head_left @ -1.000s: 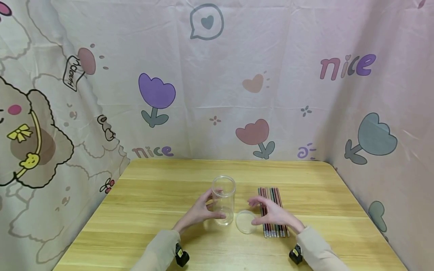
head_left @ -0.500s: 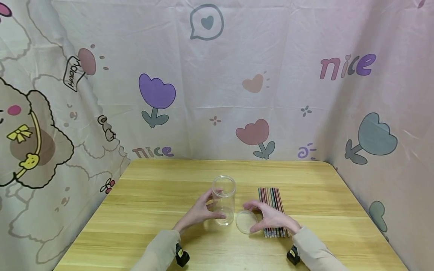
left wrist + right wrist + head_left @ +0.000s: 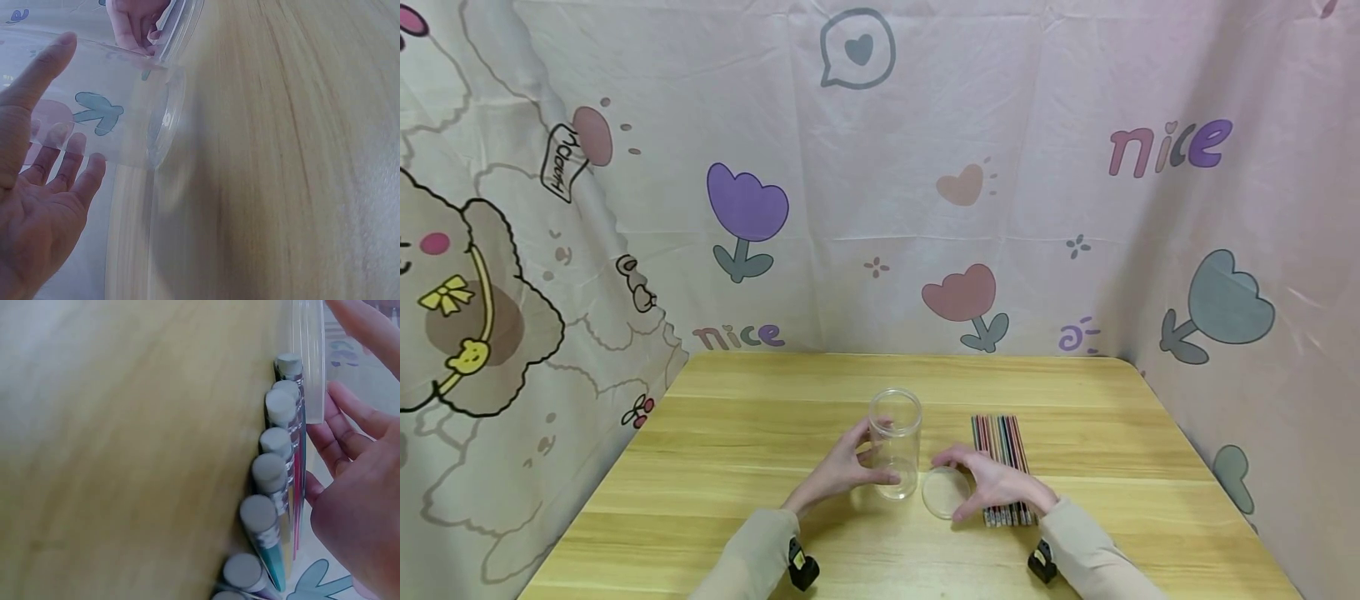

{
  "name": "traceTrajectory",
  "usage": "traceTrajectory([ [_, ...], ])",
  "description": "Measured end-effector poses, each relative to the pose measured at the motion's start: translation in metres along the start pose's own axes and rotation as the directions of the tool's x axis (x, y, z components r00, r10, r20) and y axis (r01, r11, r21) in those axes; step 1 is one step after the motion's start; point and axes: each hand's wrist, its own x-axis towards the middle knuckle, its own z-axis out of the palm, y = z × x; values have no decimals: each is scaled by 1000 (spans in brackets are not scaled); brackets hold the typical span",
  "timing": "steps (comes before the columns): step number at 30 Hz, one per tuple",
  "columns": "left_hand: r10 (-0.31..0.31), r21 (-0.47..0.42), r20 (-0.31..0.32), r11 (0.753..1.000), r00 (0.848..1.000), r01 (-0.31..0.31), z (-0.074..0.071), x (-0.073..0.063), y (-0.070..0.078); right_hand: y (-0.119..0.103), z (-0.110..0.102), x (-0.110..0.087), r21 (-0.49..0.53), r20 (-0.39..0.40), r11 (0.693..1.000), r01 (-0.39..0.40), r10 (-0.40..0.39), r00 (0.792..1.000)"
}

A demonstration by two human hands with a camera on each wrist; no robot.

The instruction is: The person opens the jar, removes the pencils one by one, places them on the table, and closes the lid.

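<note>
A clear cylindrical jar [image 3: 904, 446] stands upright and uncovered on the table. My left hand [image 3: 841, 467] holds its side, thumb in front and fingers curving behind; the left wrist view shows those fingers through the jar wall [image 3: 125, 134]. To the jar's right a round clear lid [image 3: 943, 496] lies flat. Over its right part hovers my right hand [image 3: 994, 482], thumb near the lid's front edge and fingers near its back edge. In the right wrist view the fingers [image 3: 356, 412] are close beside the lid [image 3: 309, 369], without a plain grip on it.
Several pencils [image 3: 1009, 437] lie side by side in a row under and behind my right hand, their eraser ends [image 3: 269, 472] towards me. The wooden table [image 3: 760, 400] ends at a printed cloth [image 3: 865, 208] at the back and sides.
My right hand has moved left from over the pencils and come down around the lid. The left hand and the jar have stayed still.
</note>
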Motion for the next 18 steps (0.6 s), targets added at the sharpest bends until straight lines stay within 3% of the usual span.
traceTrajectory([
  [5, 5, -4, 3, 1000, 1000, -5, -1, 0, -1, -3, -1, 0, -51, -1, 999, 12, -12, 1000],
  [11, 4, -11, 4, 1000, 1000, -4, 0, 0, 1, -5, 0, 1, -90, 3, 995, -42, 42, 999],
  [18, 4, -16, 4, 1000, 1000, -4, 0, 0, 1, -4, 1, 2, -64, 0, 996, -64, 64, 998],
])
